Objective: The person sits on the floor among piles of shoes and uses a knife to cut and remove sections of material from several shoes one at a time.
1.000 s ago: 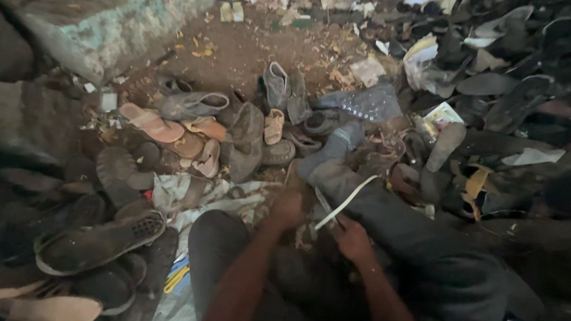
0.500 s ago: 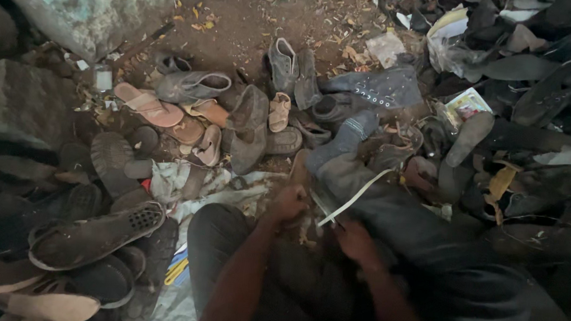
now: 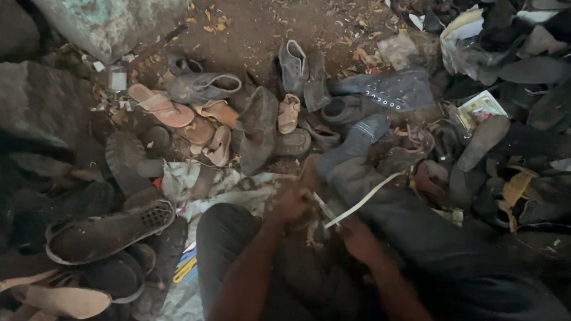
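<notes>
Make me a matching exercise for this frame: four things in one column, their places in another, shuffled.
Things:
1. pale thin strip
2. pink flat sandal
3. grey lace-up shoe
4. dark perforated sole

Places:
A. far left, near the stone block
B. top centre, on bare dirt
C. lower left, beside the knee
D. by the right hand, slanting up-right

Pairs: 1-D, 2-A, 3-B, 4-C

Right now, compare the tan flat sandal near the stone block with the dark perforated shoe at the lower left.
The tan flat sandal is pale, open and strapped; the dark perforated shoe is blackish and closed, with rows of small holes. The sandal looks slimmer, the shoe longer and bulkier. The sandal lies among other pale sandals; the shoe rests on dark footwear. Both lie loose on the ground, away from both hands.
</notes>
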